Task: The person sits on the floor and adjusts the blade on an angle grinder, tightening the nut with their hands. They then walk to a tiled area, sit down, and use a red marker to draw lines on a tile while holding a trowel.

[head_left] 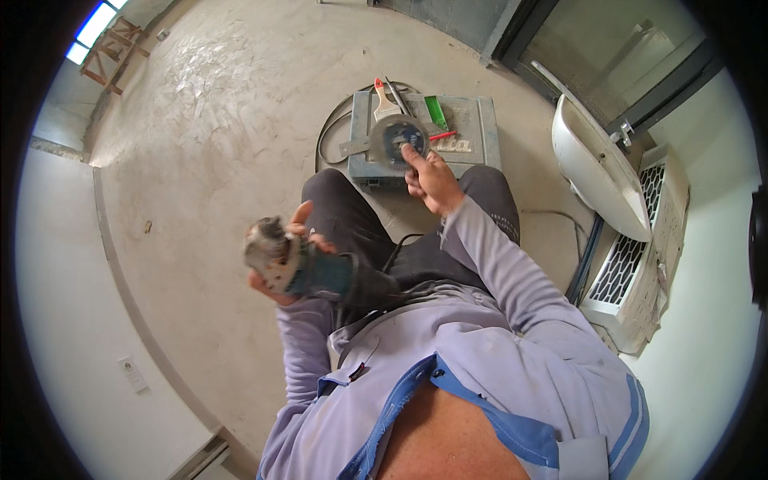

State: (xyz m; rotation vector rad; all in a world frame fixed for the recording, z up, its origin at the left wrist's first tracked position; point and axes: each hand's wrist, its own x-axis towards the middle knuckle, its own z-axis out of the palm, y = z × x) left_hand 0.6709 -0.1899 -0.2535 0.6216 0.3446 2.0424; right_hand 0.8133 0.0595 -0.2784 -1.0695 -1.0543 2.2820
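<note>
My left hand [301, 218] grips a teal and black angle grinder [322, 278], its metal head turned up and slightly blurred. No disc shows on the grinder's head. In my right hand [438, 182], a round cutting disc [390, 130] is pinched between thumb and fingers, over the near edge of a grey-green tool case [474, 128]. On that case lie a paintbrush [384, 101] with a red-tipped handle, a green strip [436, 113], a red pen-like stick [443, 136] and a flat metal piece [355, 148] partly behind the disc.
A white washbasin [596, 164] with a tap leans at the right, beside a white panel with a honeycomb grille [640, 240]. A dark cable [322, 136] loops left of the case. A wooden trestle [114, 54] stands far left on the concrete floor [200, 152].
</note>
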